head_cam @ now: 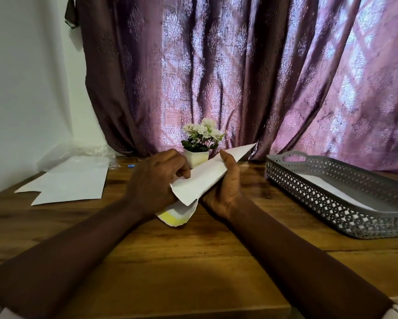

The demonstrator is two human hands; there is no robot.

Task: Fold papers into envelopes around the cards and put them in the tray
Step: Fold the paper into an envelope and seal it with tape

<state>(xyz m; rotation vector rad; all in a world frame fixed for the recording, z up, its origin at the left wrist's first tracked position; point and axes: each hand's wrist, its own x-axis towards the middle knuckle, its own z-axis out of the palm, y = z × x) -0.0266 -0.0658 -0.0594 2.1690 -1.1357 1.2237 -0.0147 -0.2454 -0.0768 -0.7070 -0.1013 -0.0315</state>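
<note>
Both hands hold a partly folded white paper (pixel 207 176) above the middle of the wooden table (pixel 193 261). My left hand (pixel 156 180) pinches its near left edge; my right hand (pixel 225 189) cups it from the right, thumb on the upper edge. The paper tilts up toward the far right. A card with a yellow band (pixel 173 217) sticks out from under the paper's lower end. A grey perforated tray (pixel 336 199) sits at the right with a white folded paper (pixel 326 187) lying inside.
Loose white sheets (pixel 69 183) lie on the table at the left, with clear plastic wrap (pixel 78 153) behind them. A small white pot of flowers (pixel 199 143) stands behind my hands. A purple curtain (pixel 239 65) hangs along the back.
</note>
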